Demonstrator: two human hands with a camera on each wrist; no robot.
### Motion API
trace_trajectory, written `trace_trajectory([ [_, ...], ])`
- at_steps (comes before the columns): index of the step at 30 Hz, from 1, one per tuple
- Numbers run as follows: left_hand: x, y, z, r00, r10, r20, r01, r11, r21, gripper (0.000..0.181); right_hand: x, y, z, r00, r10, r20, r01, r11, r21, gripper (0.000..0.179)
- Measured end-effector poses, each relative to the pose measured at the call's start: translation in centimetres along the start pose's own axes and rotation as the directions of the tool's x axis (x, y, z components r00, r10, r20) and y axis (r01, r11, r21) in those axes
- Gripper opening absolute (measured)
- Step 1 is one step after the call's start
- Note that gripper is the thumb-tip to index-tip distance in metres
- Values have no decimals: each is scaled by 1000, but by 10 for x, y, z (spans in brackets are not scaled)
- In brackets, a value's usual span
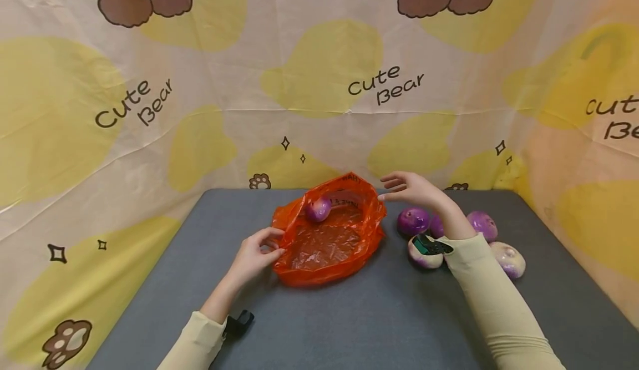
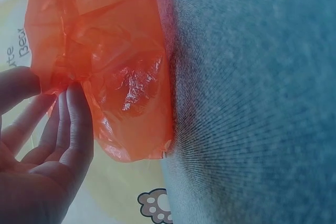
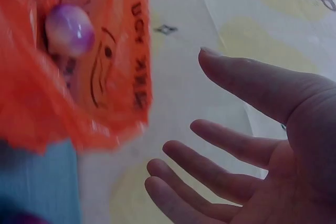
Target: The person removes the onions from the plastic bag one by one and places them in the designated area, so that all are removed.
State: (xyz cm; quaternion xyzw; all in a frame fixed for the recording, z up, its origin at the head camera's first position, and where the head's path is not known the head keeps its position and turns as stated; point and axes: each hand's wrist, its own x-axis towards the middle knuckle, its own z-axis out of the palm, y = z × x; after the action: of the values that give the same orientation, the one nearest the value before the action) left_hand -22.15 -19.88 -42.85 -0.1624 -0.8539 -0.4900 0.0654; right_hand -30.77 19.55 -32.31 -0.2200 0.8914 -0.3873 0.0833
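An orange-red plastic bag [image 1: 324, 277] lies on the table with its mouth facing up and toward me. Inside it, near the back, rests a purple-and-white turnip [image 1: 318, 209]. My left hand [image 1: 254, 253] pinches the bag's left rim between thumb and fingers; the left wrist view shows the fingertips at the gathered plastic [image 2: 79, 72]. Beside the right rim my right hand [image 1: 414, 189] is raised, fingers spread and relaxed, holding nothing. In the right wrist view its thumb and fingers [image 3: 236, 177] stand apart from the bag, and the turnip [image 3: 70, 31] shows inside.
Several more turnips sit on the grey table [image 1: 379, 325] to the right, among them a purple one [image 1: 413, 222] and a paler one [image 1: 508, 259]. My right forearm passes over this group and partly hides it. A patterned cloth [image 1: 319, 81] hangs behind the table.
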Motion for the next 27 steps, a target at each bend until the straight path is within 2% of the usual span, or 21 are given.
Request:
trace_trajectory([
  [9,1,0,0,1000,-18,5,18,1000,7,32,42,-19,34,998,26,64,-23,999,-40,63],
  [12,-1,12,-2,1000,-14,9,14,1000,14,32,56,-23,46,996,40,80,-35,997,-65,62],
  [17,-5,33,-5,999,-9,31,8,1000,15,32,76,-26,65,989,77,125,-74,997,-35,62],
  [19,-4,30,-4,999,-15,29,15,1000,18,31,84,-26,72,988,84,128,-79,996,-40,61],
  [24,0,7,0,1000,-15,14,15,1000,25,31,98,-25,88,987,77,144,-66,995,-80,55],
  [27,2,-1,0,1000,-5,16,5,1000,8,32,104,-23,97,984,89,153,-78,994,-73,55],
])
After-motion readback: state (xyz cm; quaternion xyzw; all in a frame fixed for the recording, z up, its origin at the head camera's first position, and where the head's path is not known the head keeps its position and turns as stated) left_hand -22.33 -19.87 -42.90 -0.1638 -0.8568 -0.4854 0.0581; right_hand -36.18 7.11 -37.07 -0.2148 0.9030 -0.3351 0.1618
